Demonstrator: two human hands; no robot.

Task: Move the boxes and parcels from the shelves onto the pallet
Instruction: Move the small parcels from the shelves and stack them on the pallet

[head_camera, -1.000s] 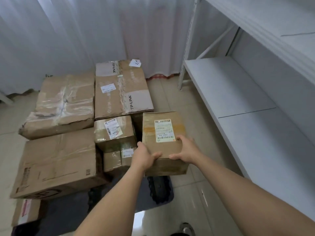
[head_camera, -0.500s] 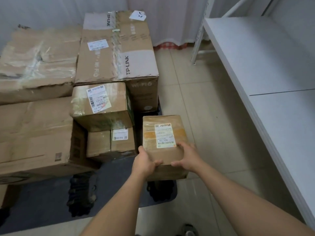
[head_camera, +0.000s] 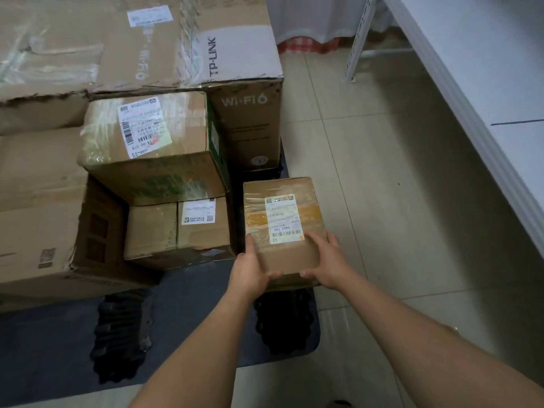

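Held parcel (head_camera: 281, 228) beside small box (head_camera: 179, 228), before TP-LINK carton (head_camera: 235, 54).

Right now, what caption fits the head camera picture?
Both hands, left hand and right hand, lower a small labelled box beside stacked parcels on the dark pallet.

pale beige floor tiles (head_camera: 382, 178) with thin grout lines fill the room's middle. a white metal shelf (head_camera: 482, 72) runs along the right, its slotted upright (head_camera: 360, 39) standing on the tiles. a white curtain (head_camera: 309, 16) hangs behind, under soft dim light.
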